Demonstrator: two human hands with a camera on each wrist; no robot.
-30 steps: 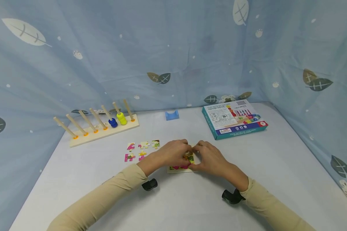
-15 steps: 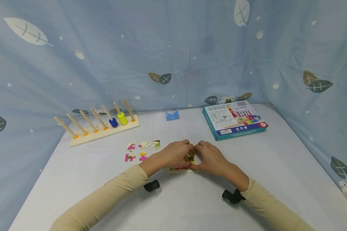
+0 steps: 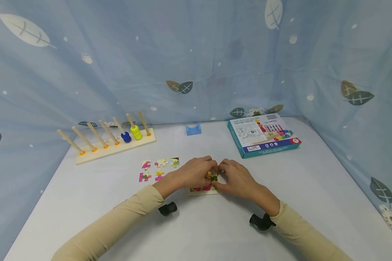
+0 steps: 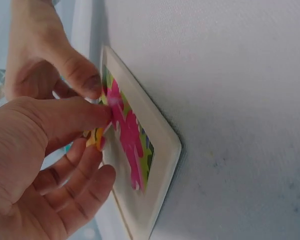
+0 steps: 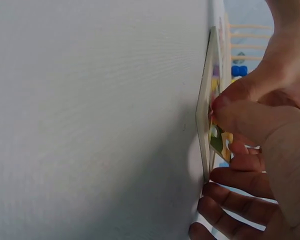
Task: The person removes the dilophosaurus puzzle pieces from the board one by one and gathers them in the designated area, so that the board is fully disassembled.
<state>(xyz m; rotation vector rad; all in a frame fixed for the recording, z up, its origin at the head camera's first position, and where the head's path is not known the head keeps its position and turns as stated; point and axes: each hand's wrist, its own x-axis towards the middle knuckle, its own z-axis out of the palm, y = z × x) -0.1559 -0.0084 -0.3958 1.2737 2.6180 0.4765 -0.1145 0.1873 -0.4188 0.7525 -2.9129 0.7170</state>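
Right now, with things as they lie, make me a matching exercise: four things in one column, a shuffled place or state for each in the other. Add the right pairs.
1. pegboard
2. blue holder
3. printed box
4. puzzle tray

A. toward the back right of the table
B. partly covered by the left hand and right hand
C. carrying blue beads and yellow beads
D. near the curtain, between two other items

Right pairs: 1-C, 2-D, 3-A, 4-B

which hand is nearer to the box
Right. The right hand is over the board's right side, in front of the box and slightly left of it; the left hand is farther left.
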